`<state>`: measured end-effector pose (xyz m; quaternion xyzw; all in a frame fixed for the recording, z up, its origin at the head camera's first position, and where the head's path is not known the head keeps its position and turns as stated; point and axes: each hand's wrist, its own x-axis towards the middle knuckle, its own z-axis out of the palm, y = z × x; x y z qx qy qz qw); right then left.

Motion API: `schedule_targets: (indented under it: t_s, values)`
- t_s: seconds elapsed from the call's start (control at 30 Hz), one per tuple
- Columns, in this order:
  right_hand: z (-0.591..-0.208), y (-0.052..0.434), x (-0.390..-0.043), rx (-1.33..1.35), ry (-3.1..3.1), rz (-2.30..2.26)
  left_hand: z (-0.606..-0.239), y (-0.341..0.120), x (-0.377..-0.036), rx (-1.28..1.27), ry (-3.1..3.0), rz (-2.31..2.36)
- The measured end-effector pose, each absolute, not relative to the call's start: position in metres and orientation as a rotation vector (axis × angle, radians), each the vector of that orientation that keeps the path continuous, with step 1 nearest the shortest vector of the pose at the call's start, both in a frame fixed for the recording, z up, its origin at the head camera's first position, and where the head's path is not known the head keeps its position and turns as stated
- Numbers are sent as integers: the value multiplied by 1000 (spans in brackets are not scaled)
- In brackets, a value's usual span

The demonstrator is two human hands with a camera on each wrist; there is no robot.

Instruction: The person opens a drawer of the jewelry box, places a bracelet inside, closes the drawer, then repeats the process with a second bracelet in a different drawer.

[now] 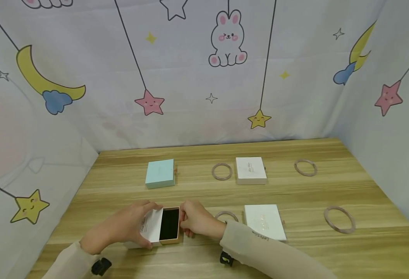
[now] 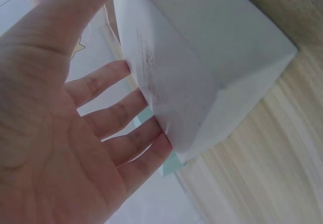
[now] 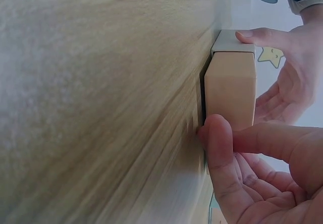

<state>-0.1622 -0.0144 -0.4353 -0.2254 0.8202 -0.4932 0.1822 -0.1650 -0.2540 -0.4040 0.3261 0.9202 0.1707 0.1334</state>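
1. Sliding gift box (image 1: 162,226): near front edge of wooden table (image 1: 197,190), between both hands. White sleeve (image 1: 151,226) partly drawn off to the left; peach drawer (image 1: 171,226) exposed, black lining showing.
2. Left hand (image 1: 129,224): thumb on top of the sleeve, fingers spread apart along its side in the left wrist view; holds the sleeve, grip looks light.
3. Right hand (image 1: 197,221): fingertips pinched together on the drawer's right end; right wrist view shows thumb and forefinger at its peach end wall.
4. Around: pink bangle (image 1: 226,216) just beside the right wrist; closed white box (image 1: 264,222) further right with second bangle (image 1: 339,219). Back row: mint box (image 1: 160,173), bangle (image 1: 222,171), white box (image 1: 250,170), bangle (image 1: 305,167).
5. Risks (judgement): a skewed pull could jam drawer in sleeve; a sharp tug could free it suddenly and slide it off the near edge; the right sleeve could sweep the nearest bangle.
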Motion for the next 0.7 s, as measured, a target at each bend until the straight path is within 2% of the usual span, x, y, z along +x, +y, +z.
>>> schedule_targets:
  t_s: [0.7]
  values:
    - [-436, -10, -163, -628, 2306, -1381, -406, -255, -164, 954, 2687, 484]
